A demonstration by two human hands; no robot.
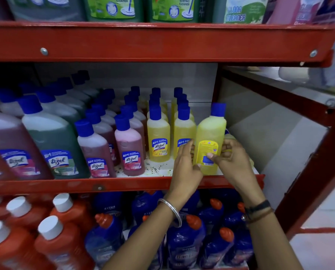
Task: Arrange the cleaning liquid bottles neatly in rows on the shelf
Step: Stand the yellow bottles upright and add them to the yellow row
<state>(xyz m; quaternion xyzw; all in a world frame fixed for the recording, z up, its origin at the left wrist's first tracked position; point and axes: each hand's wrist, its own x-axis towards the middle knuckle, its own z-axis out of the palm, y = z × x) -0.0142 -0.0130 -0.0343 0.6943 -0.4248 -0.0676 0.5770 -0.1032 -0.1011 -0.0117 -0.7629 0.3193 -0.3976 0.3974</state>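
A small yellow bottle [210,133] with a blue cap stands at the right end of the middle shelf [123,184], its back label facing me. My left hand [186,166] grips its left side and my right hand [233,162] grips its right side. Another yellow bottle [229,135] is mostly hidden behind my right hand. To the left stand two rows of yellow bottles [159,137], then rows of pink bottles [129,147], all with blue caps and front labels facing me.
Larger pink and green bottles [53,137] fill the shelf's left part. Big green floor-cleaner jugs [114,8] sit on the top shelf. Orange bottles [61,230] and blue toilet-cleaner bottles [186,236] crowd the bottom shelf. The red side frame [306,164] bounds the right.
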